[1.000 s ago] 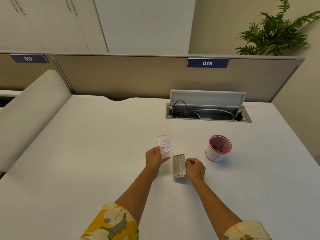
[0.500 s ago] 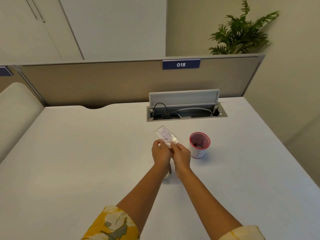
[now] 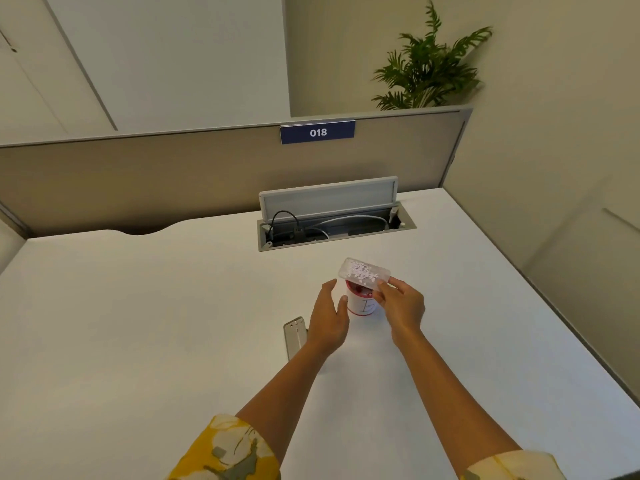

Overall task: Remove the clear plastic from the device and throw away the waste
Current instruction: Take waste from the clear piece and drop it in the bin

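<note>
My right hand [image 3: 401, 306] pinches a clear plastic case [image 3: 363, 273] with pale pink flecks and holds it flat just above a small red-and-white cup [image 3: 362, 304]. My left hand [image 3: 327, 318] is open beside the cup's left side, fingers spread, holding nothing. The grey flat device [image 3: 295, 336] lies on the white desk [image 3: 138, 323] to the left of my left wrist, partly hidden by it.
An open cable box [image 3: 332, 226] with a raised lid and cables sits in the desk behind the cup. A beige partition [image 3: 138, 181] labelled 018 runs along the back. The desk's right edge [image 3: 540, 306] drops off near the wall. A plant [image 3: 429, 71] stands behind the partition.
The plastic case passed from my left hand to my right and moved right, over the cup. My left hand let go and opened. The device stayed on the desk.
</note>
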### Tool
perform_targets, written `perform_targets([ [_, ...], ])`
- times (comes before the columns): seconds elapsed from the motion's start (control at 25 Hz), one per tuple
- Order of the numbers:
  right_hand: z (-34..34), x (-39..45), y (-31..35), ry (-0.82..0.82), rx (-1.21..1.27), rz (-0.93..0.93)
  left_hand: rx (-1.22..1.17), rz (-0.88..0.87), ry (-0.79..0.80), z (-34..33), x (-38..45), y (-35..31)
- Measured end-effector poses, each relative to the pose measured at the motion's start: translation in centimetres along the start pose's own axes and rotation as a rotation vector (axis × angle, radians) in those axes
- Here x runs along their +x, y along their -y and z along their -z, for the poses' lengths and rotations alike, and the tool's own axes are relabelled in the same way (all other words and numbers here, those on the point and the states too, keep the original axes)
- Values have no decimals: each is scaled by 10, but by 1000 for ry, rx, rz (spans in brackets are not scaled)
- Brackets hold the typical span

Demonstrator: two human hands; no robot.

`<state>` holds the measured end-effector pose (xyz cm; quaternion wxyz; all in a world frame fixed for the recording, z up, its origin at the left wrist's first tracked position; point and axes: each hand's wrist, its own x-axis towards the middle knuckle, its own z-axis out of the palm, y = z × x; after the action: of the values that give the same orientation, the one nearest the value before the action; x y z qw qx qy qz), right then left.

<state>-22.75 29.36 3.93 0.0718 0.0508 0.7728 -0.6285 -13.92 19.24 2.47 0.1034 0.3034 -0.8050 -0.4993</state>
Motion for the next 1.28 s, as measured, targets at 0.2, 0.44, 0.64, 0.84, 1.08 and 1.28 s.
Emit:
perform_targets([
  [0.2, 22, 24, 7, -72, -210, 111, 331, -165, 139, -3, 5, 4],
  [0.44, 16, 35, 22, 58, -548, 333, 650, -273, 242, -5, 8, 6],
  [0.64, 10, 36, 23, 232, -718, 473, 754, -309, 241, 0, 9, 4],
  [0.84, 18, 29, 18, 259, -726, 732, 764, -306, 265, 4, 10, 0],
  [1.08, 24, 27, 10, 238, -736, 774, 783, -307, 275, 6, 10, -1],
  [1.28, 23, 24, 7, 171, -712, 702, 788, -304, 291, 7, 11, -2],
])
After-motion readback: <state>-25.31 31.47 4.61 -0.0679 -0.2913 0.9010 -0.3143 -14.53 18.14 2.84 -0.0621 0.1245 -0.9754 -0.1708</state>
